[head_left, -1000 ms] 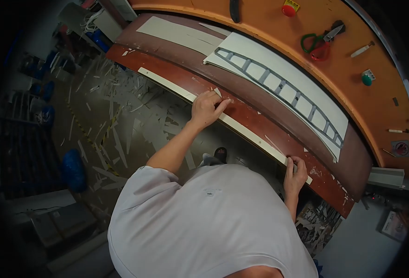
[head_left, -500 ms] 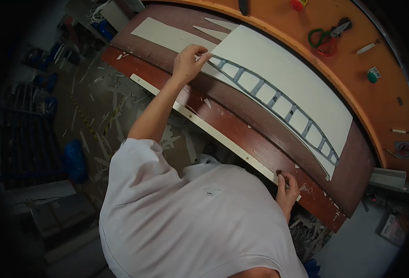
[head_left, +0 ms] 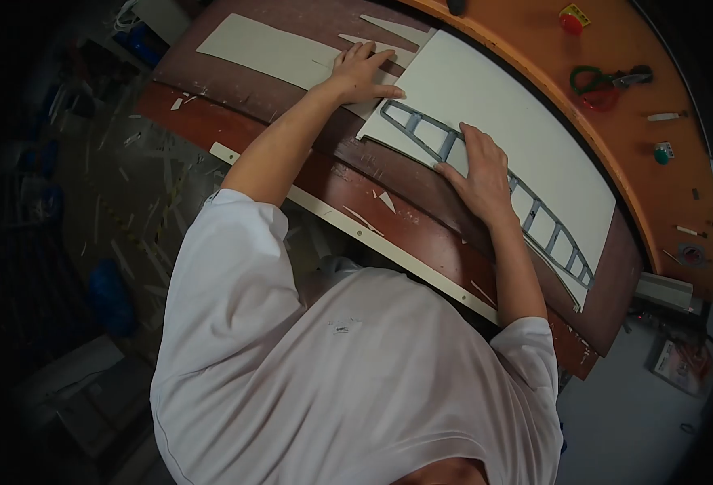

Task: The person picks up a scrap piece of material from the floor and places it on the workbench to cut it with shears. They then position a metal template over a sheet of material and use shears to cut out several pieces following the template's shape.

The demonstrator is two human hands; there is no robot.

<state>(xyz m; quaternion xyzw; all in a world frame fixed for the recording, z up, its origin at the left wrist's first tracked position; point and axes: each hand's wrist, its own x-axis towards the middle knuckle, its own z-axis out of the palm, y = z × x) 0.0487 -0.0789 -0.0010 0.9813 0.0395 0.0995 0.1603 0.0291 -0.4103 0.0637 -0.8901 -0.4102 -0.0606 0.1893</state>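
Observation:
A grey, ladder-like curved cutting die [head_left: 447, 147] with several crossbars lies on a white sheet [head_left: 498, 93] on the brown cutting surface. My left hand [head_left: 362, 74] rests with spread fingers at the sheet's left end, over pale offcut material. The thumb points toward the die's left tip. Across the middle of the die lies my right hand [head_left: 484, 171]. Its fingers reach over the far rail and its thumb is apart, by the near rail; the palm hides part of the die. Neither hand is closed around anything.
A pale leftover strip [head_left: 267, 50] and pointed offcuts [head_left: 393, 31] lie at the left. The orange machine beam [head_left: 534, 48] curves behind, carrying scissors [head_left: 607, 85], a red button [head_left: 571, 23] and a green button [head_left: 662, 153]. A pale rail [head_left: 389, 252] edges the table. Scraps litter the floor.
My right hand has moved up from the front rail onto the die. My left hand has let go of the die's left tip and opened, shifting slightly right and up. The view has shifted.

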